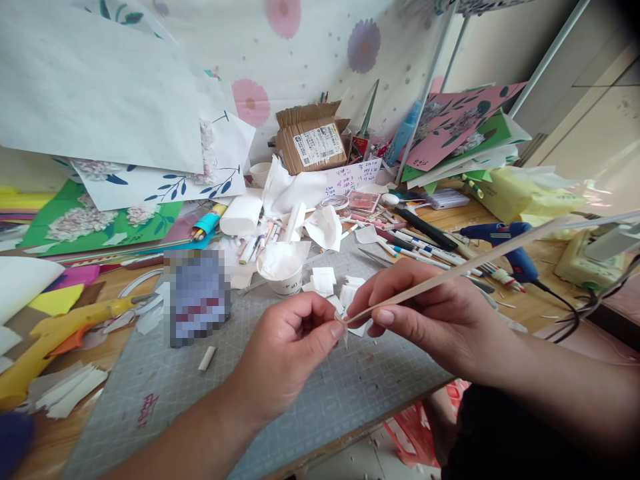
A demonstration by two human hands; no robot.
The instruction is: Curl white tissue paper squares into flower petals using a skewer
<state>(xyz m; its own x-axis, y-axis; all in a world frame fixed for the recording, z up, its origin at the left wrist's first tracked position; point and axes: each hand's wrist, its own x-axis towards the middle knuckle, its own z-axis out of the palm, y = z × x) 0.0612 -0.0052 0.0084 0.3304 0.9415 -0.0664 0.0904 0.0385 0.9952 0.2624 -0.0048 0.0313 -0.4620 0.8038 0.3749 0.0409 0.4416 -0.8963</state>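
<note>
Above the grey cutting mat (165,400), both hands meet at one end of a long, narrow, pale strip (475,260). My left hand (295,353) is closed, thumb and forefinger pinching the strip's tip, where a small whitish, see-through bit hangs down. Close beside it, my right hand (430,317) pinches the same strip between thumb and fingers. From there the strip runs up to the right, past the wrist. Behind the fingers lie small folded white paper pieces (323,281), partly hidden. A paper cup (287,280) with white material in it stands just beyond my left hand.
A blue glue gun (513,243) with a cable lies at the right, by a power strip (590,257). A yellow glue gun (65,333) is at the left. Pens (425,247) and a cardboard box (313,147) crowd the back. A blurred-out item (197,297) rests on the mat.
</note>
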